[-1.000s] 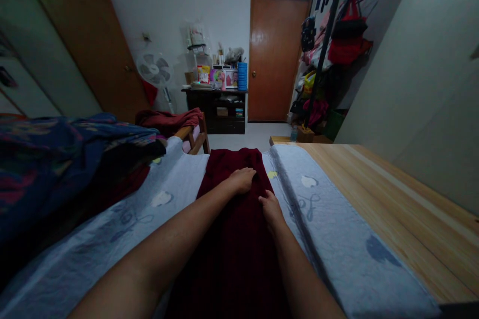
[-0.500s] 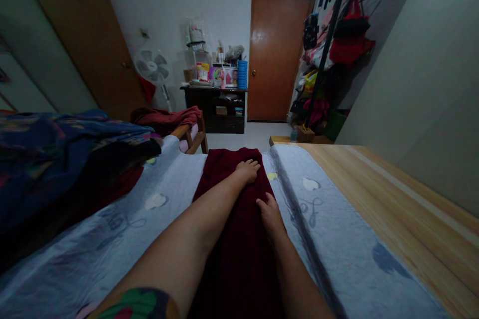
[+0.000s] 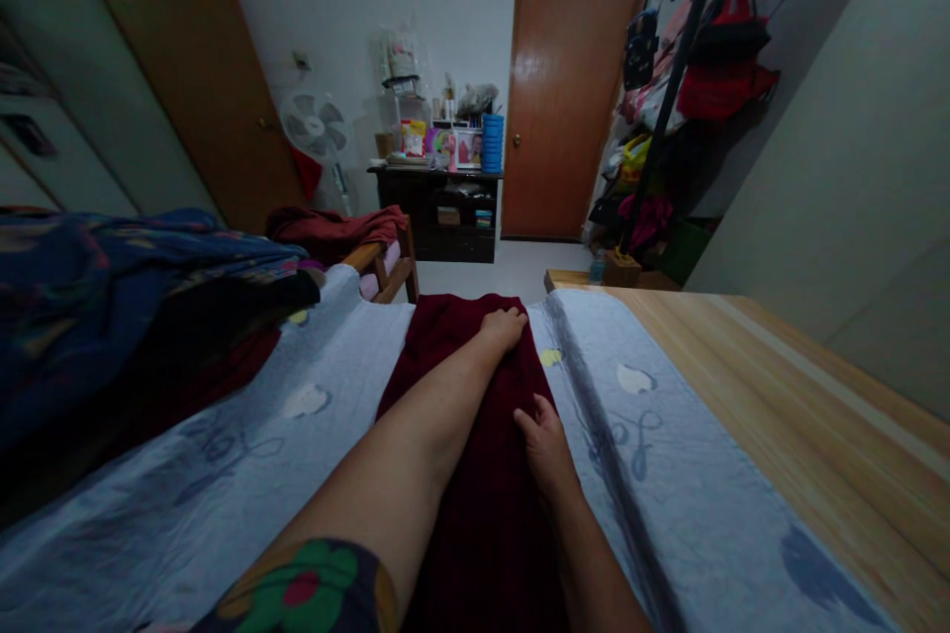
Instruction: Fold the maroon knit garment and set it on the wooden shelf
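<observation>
A long dark red cloth, perhaps a folded garment, lies lengthwise on the light blue patterned bedding in front of me. My left hand reaches across it to the far right corner, its fingers bent over the edge there and closed on the fabric. Closer to me, my right hand rests at the right edge of the same cloth. Its thumb and forefinger are apart, while the other fingers are mostly hidden from view.
Heaped blue patterned fabric covers the left side of the bedding. Bare wooden boards run along the right. Beyond the bed stand a fan, a dark cabinet and a closed door; bags hang at right.
My left hand has slid right to the cloth's far corner, and its spread fingers have bent over the edge. My right hand stays by the right edge. The view has shifted slightly.
</observation>
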Demonstrator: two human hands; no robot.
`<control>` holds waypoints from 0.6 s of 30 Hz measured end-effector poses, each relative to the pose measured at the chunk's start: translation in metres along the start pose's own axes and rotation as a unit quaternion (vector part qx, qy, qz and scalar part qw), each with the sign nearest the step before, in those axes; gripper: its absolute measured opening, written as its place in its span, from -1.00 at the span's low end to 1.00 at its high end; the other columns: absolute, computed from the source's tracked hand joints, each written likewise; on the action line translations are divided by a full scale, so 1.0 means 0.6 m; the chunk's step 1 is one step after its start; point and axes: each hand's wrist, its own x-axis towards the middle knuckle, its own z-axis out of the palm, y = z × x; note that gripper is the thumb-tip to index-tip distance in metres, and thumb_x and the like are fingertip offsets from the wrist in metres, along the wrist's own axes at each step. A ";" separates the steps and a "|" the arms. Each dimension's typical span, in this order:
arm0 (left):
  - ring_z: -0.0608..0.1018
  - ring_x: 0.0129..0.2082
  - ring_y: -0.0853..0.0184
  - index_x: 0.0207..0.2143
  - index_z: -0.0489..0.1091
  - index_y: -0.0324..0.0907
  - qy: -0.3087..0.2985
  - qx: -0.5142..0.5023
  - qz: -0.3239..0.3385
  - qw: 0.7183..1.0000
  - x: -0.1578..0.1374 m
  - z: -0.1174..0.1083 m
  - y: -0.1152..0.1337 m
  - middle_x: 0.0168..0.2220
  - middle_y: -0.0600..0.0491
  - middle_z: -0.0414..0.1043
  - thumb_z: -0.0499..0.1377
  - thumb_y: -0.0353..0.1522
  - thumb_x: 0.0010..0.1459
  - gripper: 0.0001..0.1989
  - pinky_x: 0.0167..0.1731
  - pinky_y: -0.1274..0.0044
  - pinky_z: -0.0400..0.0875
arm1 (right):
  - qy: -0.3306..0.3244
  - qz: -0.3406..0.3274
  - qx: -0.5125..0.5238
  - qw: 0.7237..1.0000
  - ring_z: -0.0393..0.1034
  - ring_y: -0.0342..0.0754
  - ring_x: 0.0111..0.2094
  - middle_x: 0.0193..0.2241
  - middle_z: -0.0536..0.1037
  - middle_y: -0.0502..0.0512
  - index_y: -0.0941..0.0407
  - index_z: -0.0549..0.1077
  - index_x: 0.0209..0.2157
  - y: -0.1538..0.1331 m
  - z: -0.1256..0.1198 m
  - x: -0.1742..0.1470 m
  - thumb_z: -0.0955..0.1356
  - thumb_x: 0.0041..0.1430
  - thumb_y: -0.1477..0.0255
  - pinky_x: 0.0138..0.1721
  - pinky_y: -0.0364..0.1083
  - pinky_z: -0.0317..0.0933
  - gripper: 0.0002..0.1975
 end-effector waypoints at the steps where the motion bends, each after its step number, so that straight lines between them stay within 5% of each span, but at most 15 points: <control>1: 0.39 0.05 0.13 0.07 0.31 -0.02 0.012 0.002 0.004 1.000 -0.001 0.001 -0.001 0.08 -0.10 0.30 -0.08 -0.41 0.25 -0.61 -0.08 0.32 0.36 | 0.003 0.003 0.000 1.000 0.40 0.09 -0.01 -0.08 0.55 0.12 0.07 0.42 -0.01 0.000 -0.001 0.000 0.36 -0.01 0.29 0.02 0.02 0.27 -0.53; 6: 0.19 0.17 0.07 -0.06 0.44 -0.10 0.068 0.016 0.045 0.997 -0.006 -0.001 -0.006 0.17 -0.09 0.19 -0.07 -0.43 0.25 -0.66 0.04 0.25 0.22 | 0.003 0.015 0.012 1.000 0.41 0.08 -0.02 -0.09 0.55 0.12 0.08 0.43 -0.02 -0.004 0.000 -0.001 0.37 -0.04 0.30 0.02 0.01 0.27 -0.52; 12: 0.26 0.09 0.12 -0.19 0.51 -0.13 0.058 0.003 0.108 0.992 0.012 -0.021 -0.014 -0.03 -0.09 0.42 -0.03 -0.40 0.24 -0.69 0.04 0.34 0.20 | 0.026 0.026 0.018 0.999 0.41 0.09 -0.03 -0.09 0.56 0.13 0.11 0.41 0.02 -0.006 0.000 -0.002 0.39 -0.08 0.33 0.02 0.01 0.26 -0.45; 18: 0.27 0.09 0.10 -0.24 0.52 -0.09 0.043 -0.028 0.076 0.996 0.025 -0.040 -0.039 -0.01 -0.06 0.40 0.06 -0.39 0.17 -0.76 0.05 0.34 0.20 | -0.028 0.046 0.052 0.997 0.47 0.05 -0.14 -0.15 0.58 0.09 0.09 0.44 -0.08 -0.013 -0.001 -0.006 0.33 -0.07 0.37 -0.12 -0.04 0.33 -0.56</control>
